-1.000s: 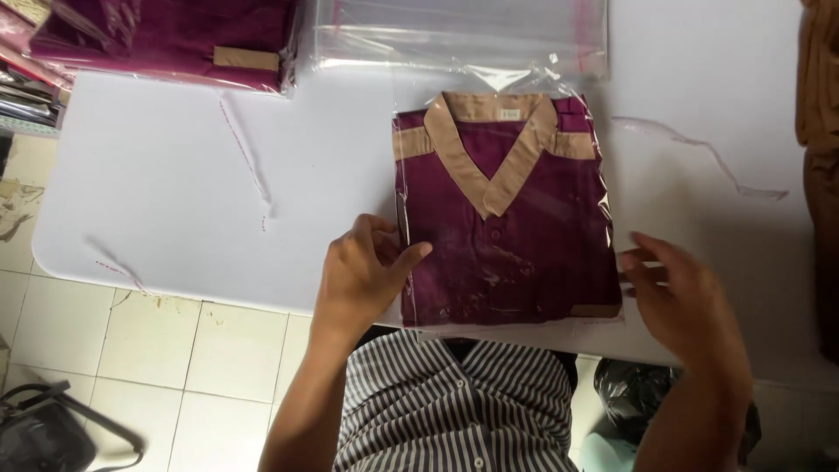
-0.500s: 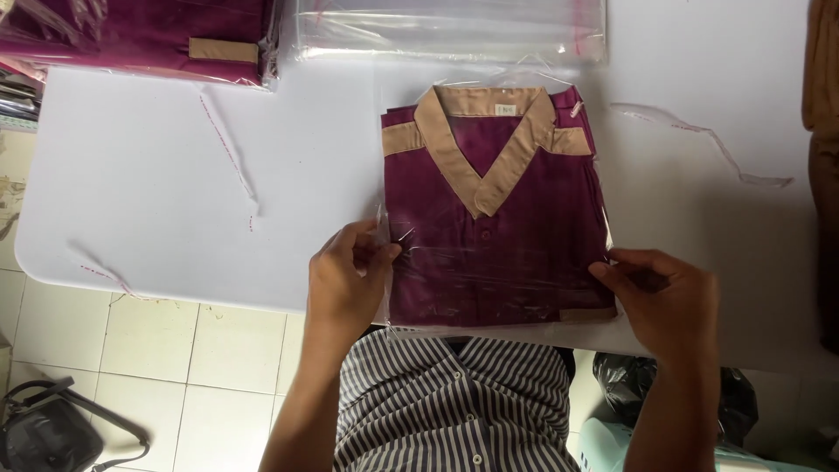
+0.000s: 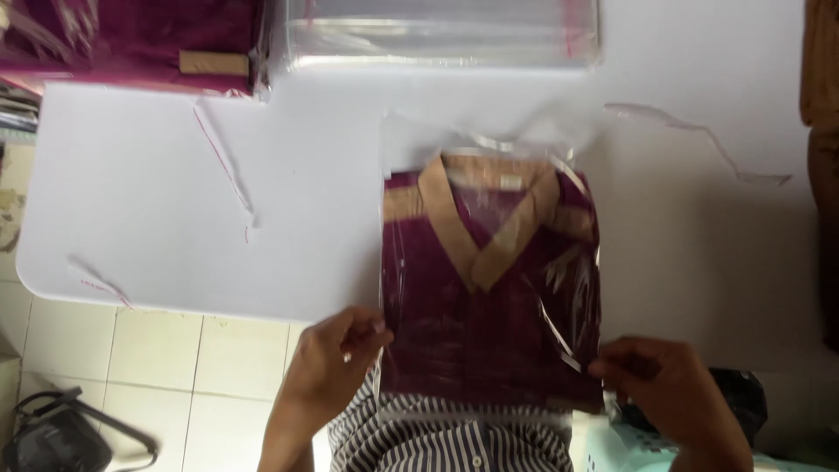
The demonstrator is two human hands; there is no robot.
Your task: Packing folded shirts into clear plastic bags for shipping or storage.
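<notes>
Maroon cloth with a tan collar is what you hold: a folded shirt [image 3: 489,323] inside a clear plastic bag [image 3: 411,149], lying at the near edge of the white surface [image 3: 157,201]. Your left hand [image 3: 336,363] pinches the bag at its lower left corner, and your right hand [image 3: 669,389] pinches its lower right corner. At the far edge lies a stack of clear bags [image 3: 441,35], and another packed maroon shirt [image 3: 131,39] is at the far left corner. Thin plastic strips [image 3: 223,162] lie on the surface between.

Folded maroon shirt [image 3: 489,323] with tan V-collar, flat in clear plastic bag [image 3: 411,140], at table's near edge.
</notes>
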